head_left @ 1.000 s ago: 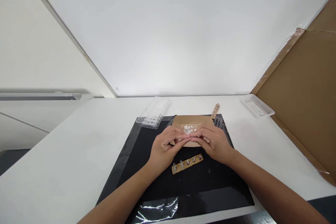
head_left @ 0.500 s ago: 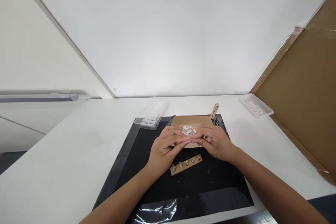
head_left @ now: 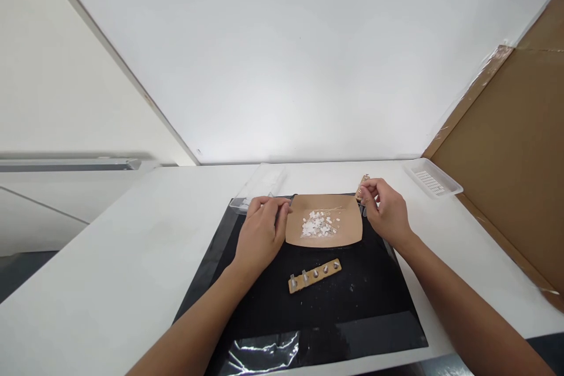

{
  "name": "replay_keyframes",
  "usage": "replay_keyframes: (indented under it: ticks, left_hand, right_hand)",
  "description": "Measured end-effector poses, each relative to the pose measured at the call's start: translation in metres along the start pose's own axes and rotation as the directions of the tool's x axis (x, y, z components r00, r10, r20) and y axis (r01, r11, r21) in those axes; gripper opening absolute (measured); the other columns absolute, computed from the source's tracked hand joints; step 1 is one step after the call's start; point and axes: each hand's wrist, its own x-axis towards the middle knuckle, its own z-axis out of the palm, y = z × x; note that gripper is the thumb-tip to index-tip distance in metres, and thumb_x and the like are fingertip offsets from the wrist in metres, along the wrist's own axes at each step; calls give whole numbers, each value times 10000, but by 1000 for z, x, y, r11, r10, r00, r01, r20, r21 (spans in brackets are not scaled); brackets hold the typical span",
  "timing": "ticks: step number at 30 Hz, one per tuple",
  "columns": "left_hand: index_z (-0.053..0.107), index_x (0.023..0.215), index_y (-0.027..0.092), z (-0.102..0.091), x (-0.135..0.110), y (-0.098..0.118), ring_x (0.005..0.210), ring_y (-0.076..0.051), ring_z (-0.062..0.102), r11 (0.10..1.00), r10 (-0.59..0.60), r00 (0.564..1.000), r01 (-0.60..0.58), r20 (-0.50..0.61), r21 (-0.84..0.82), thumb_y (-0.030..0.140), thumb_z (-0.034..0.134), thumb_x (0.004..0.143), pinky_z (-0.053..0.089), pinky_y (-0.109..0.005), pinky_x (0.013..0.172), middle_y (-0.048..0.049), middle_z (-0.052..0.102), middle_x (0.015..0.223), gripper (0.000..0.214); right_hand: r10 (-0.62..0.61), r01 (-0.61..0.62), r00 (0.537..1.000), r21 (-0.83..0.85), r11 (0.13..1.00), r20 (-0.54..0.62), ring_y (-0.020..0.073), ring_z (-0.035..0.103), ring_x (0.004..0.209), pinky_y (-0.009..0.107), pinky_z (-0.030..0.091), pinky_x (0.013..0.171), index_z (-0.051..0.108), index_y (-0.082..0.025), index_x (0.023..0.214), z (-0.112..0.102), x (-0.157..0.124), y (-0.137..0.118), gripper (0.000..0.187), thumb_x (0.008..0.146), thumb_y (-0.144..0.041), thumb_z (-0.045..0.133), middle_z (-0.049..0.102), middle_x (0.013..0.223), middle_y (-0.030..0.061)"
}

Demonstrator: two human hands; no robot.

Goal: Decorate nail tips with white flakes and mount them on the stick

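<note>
My left hand is at the left edge of a brown tray, its thumb and fingertips close together; whatever is between them is too small to make out. At the tray's far right corner, my right hand has thumb and fingers pinched beside a small wooden strip that it partly covers. What this pinch holds is hidden. Small white flakes lie heaped in the tray. Nearer me, a second wooden strip bears several metal studs, with clear upright pieces at its left end.
A black mat lies under the tray on the white table. Behind my left hand is a clear plastic box. A translucent tray with white pieces stands at the back right, beside a cardboard panel.
My hands have parted from their meeting point over the tray's near side. The left went left; the right went right and away to the far strip. More of the white flakes shows.
</note>
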Motion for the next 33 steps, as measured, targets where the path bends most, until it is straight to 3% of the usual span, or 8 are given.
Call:
replay_keyframes:
  ticks: [4,10,16,21,27,33]
  left_hand:
    - [677,1080,202,1,3,-5,1131,-355,606,991,-95,992,87,85,97,384,458,1065,508,-506,1006,-140,755,1091,285]
    - [665,1184,220,2,-2,1,1192,-325,669,970,-224,936,186,272,158,455,393,1083,561,-429,927,-113,729,1246,374]
    - [671,1194,182,-4,2,3,1242,-342,647,907,-316,912,210,260,365,327,382,1069,564,-424,908,-141,730,1268,347]
    - [678,1131,162,-7,2,6,1128,-334,704,827,-383,866,168,320,536,366,372,1092,560,-367,784,-164,740,1152,370]
    - [705,1070,112,-8,-3,7,1027,-365,735,743,-499,791,180,354,645,481,415,1081,575,-379,728,-226,702,1163,470]
    - [731,993,143,-14,-2,9,942,-332,751,742,-530,746,177,404,646,400,380,1091,576,-373,677,-204,681,1180,446]
  right_hand:
    - [91,-91,995,9,996,-48,241,759,831,355,526,713,581,-246,1120,0,6,16,303,1105,-513,438,795,976,61]
    - [138,-138,989,3,990,-59,247,781,953,347,525,744,528,-245,1146,-1,11,30,246,1112,-461,416,810,1064,65]
    - [132,-131,990,8,991,-46,236,793,936,342,535,751,549,-249,1180,2,11,33,253,1111,-458,424,822,1077,55]
    - [120,-121,992,-27,992,-41,219,794,826,333,522,697,580,-258,1178,2,10,29,246,1104,-450,445,830,1039,31]
    - [100,-102,995,-60,993,-29,199,781,788,327,514,690,592,-261,1149,2,8,24,195,1095,-409,478,827,1005,-1]
    - [70,-71,997,-67,995,-30,208,778,790,337,514,702,609,-255,1114,2,6,21,202,1094,-412,483,822,978,12]
